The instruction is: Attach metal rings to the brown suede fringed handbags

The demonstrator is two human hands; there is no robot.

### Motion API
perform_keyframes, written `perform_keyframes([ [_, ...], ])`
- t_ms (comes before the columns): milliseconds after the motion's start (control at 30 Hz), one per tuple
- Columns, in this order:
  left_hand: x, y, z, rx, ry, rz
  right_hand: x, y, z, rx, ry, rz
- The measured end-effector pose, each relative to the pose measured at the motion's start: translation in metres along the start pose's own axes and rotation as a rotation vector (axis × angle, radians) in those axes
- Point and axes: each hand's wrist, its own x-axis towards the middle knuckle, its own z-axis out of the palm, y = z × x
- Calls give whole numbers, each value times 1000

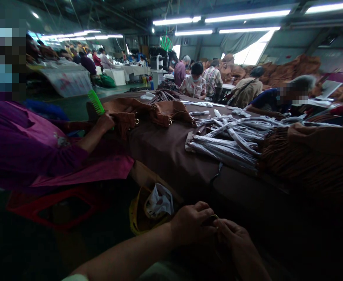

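Observation:
My left hand point(192, 223) and my right hand point(233, 233) meet low in the view, in front of the brown-covered table's near edge. Both have their fingers bent and pinched together. Between the fingertips shows a thin, curved gold-coloured ring point(215, 216). Shadow hides whatever else hangs below it. Closest on the table are long strips wrapped in white film point(226, 150), beyond my hands. To their right lies a pile of brown fringed material point(303, 156).
At left, a co-worker in a purple sleeve point(68, 160) holds a green brush point(96, 102) beside brown pieces with metal rings point(159, 113). A yellow basket point(134, 216) stands below the table, left of my hands, near a red stool point(51, 222). Several people work farther back.

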Motion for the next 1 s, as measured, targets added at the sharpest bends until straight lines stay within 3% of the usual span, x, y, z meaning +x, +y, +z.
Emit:
perform_keyframes([
  [167, 2, -14, 12, 44, 19, 5, 8, -8, 4, -80, 71, 13],
  [367, 2, -21, 14, -51, 57, 6, 22, 6, 0, -104, 41, 46],
  [533, 2, -26, 14, -85, 95, -27, 31, 0, -6, -402, 26, -42],
  [667, 9, -33, 20, -88, 181, -45, 41, -46, -9, -834, -11, -143],
  [767, 12, -38, 27, -112, 176, -8, 66, -105, -8, -1045, 128, -326],
  [867, 13, -47, 41, -74, 150, 33, 111, -161, 1, -1234, 196, -619],
  [1000, 8, -60, 59, -44, 128, 32, 183, -196, 24, -1306, 145, -690],
])
